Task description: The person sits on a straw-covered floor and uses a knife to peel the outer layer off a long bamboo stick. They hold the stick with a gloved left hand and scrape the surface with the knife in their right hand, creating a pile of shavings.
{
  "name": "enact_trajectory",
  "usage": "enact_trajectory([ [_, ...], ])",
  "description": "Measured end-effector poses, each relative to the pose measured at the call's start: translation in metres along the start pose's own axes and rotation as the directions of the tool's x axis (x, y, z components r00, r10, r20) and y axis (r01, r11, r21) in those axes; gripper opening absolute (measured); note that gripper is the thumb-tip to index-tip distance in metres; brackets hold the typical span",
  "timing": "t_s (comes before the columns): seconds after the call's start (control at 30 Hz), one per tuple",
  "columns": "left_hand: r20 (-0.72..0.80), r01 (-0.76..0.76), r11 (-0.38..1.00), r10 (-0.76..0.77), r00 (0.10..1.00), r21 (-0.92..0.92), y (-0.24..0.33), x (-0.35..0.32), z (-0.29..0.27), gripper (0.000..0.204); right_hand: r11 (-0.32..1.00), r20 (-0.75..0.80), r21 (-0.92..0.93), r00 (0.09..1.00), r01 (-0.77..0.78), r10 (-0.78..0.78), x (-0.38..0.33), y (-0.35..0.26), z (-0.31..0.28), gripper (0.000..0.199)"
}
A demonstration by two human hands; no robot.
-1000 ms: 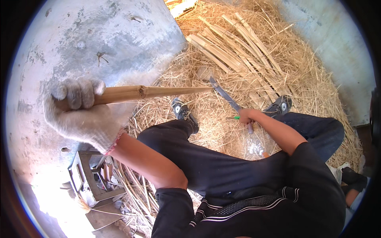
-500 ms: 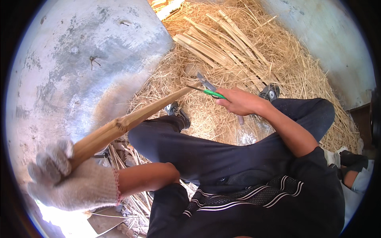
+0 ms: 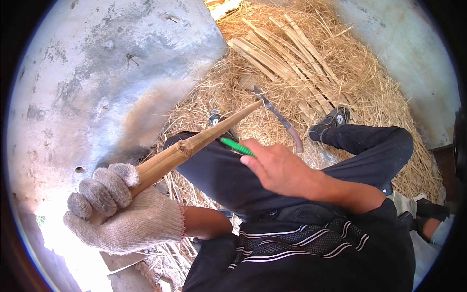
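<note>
My left hand (image 3: 121,214), in a knitted grey-white glove, is wrapped round the thick end of a split bamboo piece (image 3: 168,160). From there the bamboo slants up and away to the right, with a node along it and a narrow pointed tip. In my bare right hand (image 3: 287,173) is a green-handled tool (image 3: 237,146). Its dark end lies against or just under the bamboo, past the node, so its kind is not clear. A long knife (image 3: 276,116) with a brown handle lies on the ground beyond, between my feet.
Several flat bamboo strips (image 3: 287,58) lie on a broad heap of straw-like shavings (image 3: 369,92). A grey wall (image 3: 160,58) rises on the left, another pale surface (image 3: 404,58) on the right. More strips lie beneath my left arm. Part of another person (image 3: 430,219) shows at the right edge.
My right hand has drawn the green-handled tool back toward me, from the bamboo's tip to nearer the node. In the picture, my left hand and the bamboo have shifted right and slightly up.
</note>
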State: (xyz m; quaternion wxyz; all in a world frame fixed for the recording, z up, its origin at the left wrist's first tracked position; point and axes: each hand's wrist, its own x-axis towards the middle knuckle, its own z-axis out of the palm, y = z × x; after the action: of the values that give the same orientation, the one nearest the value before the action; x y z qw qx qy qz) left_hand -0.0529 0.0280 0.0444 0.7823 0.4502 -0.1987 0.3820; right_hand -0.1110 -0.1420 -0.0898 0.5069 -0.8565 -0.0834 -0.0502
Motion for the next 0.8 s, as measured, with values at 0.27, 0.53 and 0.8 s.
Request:
enact_trajectory([
  [0.27,-0.019,-0.053,0.998,0.053,0.998,-0.017,0.024,0.001,-0.012,0.040,0.859,0.110,0.469,0.979,-0.206,0.174,-0.004,0.003,0.002,0.032],
  [0.53,-0.041,0.028,0.999,-0.029,0.999,-0.025,0.001,-0.020,0.015,0.031,0.785,0.180,0.539,0.952,-0.306,0.248,-0.008,0.010,-0.006,0.035],
  [0.8,0.303,0.198,0.962,-0.135,0.944,-0.188,0.010,-0.016,0.001,0.031,0.988,-0.042,0.145,0.998,-0.044,0.051,-0.015,-0.006,0.005,0.026],
])
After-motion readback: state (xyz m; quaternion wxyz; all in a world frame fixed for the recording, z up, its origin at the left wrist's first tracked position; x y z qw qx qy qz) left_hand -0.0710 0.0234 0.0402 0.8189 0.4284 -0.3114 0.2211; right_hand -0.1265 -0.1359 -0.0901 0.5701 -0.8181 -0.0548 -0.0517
